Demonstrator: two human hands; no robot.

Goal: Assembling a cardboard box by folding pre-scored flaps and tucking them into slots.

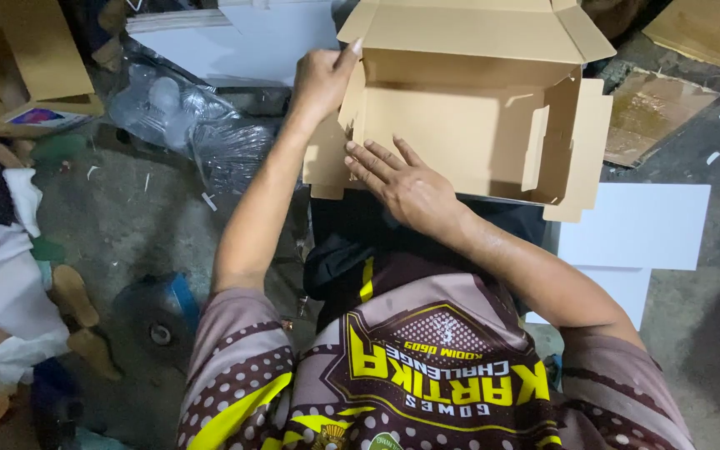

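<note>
The left hand (pixel 322 79) grips the left wall of the open cardboard box (pixel 477 108), fingers closed around its edge. The right hand (pixel 406 187) lies flat, fingers spread, against the box front. The box rests on the person's lap.

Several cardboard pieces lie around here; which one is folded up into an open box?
The box under both hands, top centre: its walls stand up and its lid flaps are open. The cardboard pieces at the corners lie flat.
</note>
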